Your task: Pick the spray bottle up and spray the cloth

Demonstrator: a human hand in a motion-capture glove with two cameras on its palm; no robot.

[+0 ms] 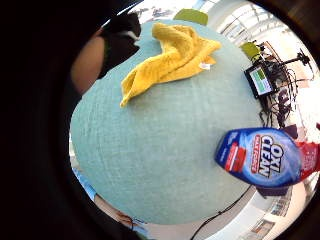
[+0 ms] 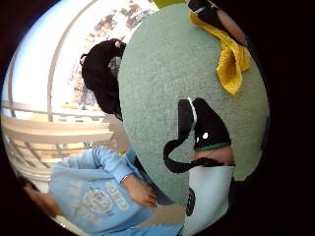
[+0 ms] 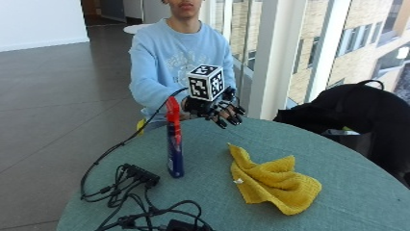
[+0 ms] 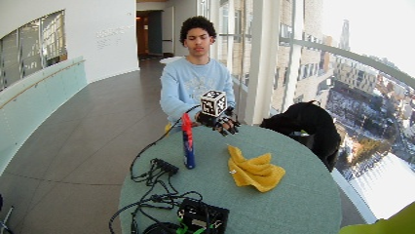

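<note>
Bottle stood upright on the table, left of the cloth — untouched. Right hand hovered behind it, fingers relaxed, holding nothing — it should probably grip the body below the trigger.

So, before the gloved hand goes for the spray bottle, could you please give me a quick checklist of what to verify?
1. Tall blue spray bottle with red trigger top stands upright on the round green table: ok.
2. Black-gloved right hand is free, fingers spread, holding nothing: ok.
3. Path from hand to bottle: the hand hovers above the table's far edge, apart from the bottle, with nothing between them: ok.
4. Crumpled yellow cloth lies on the table beside the bottle, not touching it: ok.
5. Black cables lie near the bottle's base; whether they touch it: cannot tell.
6. Which way the nozzle points: cannot tell.
</note>
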